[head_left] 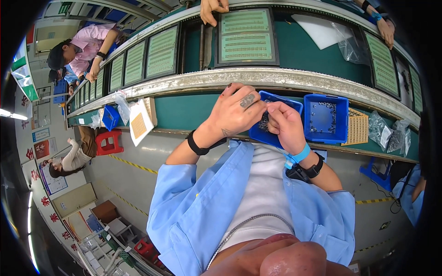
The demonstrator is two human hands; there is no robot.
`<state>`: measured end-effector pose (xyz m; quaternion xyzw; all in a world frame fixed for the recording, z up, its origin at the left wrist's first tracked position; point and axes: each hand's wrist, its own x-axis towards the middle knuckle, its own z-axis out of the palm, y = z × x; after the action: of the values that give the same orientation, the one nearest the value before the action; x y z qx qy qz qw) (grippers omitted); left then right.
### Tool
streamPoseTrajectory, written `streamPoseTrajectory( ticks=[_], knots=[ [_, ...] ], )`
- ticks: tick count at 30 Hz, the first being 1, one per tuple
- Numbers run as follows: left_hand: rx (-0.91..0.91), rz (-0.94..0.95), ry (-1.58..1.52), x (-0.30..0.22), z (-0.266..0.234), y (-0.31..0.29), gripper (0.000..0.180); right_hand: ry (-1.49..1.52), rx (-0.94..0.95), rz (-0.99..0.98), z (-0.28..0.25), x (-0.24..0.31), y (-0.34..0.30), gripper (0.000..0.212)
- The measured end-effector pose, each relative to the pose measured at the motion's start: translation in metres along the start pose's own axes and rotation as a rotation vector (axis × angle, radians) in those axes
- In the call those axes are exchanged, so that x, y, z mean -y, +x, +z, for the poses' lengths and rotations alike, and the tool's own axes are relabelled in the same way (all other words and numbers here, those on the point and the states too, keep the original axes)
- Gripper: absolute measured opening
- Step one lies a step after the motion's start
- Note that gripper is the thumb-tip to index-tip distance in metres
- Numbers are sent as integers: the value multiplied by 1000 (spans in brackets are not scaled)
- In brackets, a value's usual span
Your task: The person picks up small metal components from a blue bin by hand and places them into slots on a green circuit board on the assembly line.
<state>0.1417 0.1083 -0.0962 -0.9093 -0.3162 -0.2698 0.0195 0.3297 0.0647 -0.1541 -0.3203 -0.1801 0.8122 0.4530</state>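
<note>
My left hand [238, 109] and my right hand [285, 123] meet fingertip to fingertip over a blue bin [289, 105] at the bench edge. Both are closed in a pinch; whatever lies between the fingers is too small or hidden to name. Small metallic parts [264, 123] show inside that bin, partly covered by my hands. Just right of it, a second blue bin [347, 120] has small parts scattered over its bottom. Beyond my hands, a green panel [246, 46] with rows of slots lies in a black frame on the line.
A metal rail [184, 84] runs between me and the framed panels. Tan perforated board [357, 126] and plastic bags of parts [395, 138] lie at right. To the left are a small blue bin [110, 117] and a white sheet [139, 120]. Co-workers' hands [212, 10] reach in across the line.
</note>
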Motion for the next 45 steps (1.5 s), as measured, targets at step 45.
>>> streamPoseTrajectory(
  ticks=[45],
  knots=[
    [178,9,172,99,95,113,8,146,163,111,-51,31,-30,21]
  ],
)
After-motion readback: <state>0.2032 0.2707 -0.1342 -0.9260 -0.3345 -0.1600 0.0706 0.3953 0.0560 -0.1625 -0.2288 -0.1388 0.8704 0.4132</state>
